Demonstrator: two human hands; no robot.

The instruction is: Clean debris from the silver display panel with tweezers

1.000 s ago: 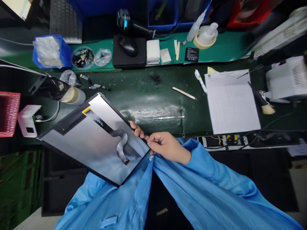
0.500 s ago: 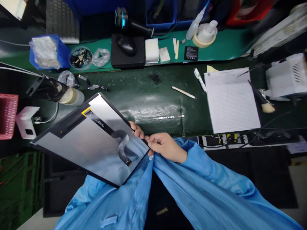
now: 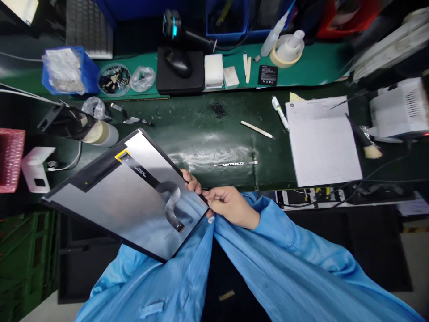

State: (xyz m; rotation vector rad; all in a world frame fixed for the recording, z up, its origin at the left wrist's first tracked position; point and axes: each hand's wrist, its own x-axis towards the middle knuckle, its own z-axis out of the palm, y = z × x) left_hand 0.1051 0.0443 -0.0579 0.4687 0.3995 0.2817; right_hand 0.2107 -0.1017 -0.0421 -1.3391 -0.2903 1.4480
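I curl the left hand (image 3: 191, 181) around the screen's edge (image 3: 195, 193), apparently for steadiness; the right hand (image 3: 232, 206) pinches its corner.

1. A bright blue work coat (image 3: 295, 264), loose in cut, with fine darker lines running through the cloth.
2. The right sleeve (image 3: 318, 243) is long, wide and creased, with a slight sheen.
3. The left sleeve (image 3: 112, 270), in matching blue, shows only partly.
4. A small whitish round button (image 3: 211, 220) sits where the front edges meet.
5. Below it, the coat parts over a black garment (image 3: 228, 268) bearing a small tan mark (image 3: 226, 295).
6. A short blue tab (image 3: 152, 309) lies on the coat's left front.
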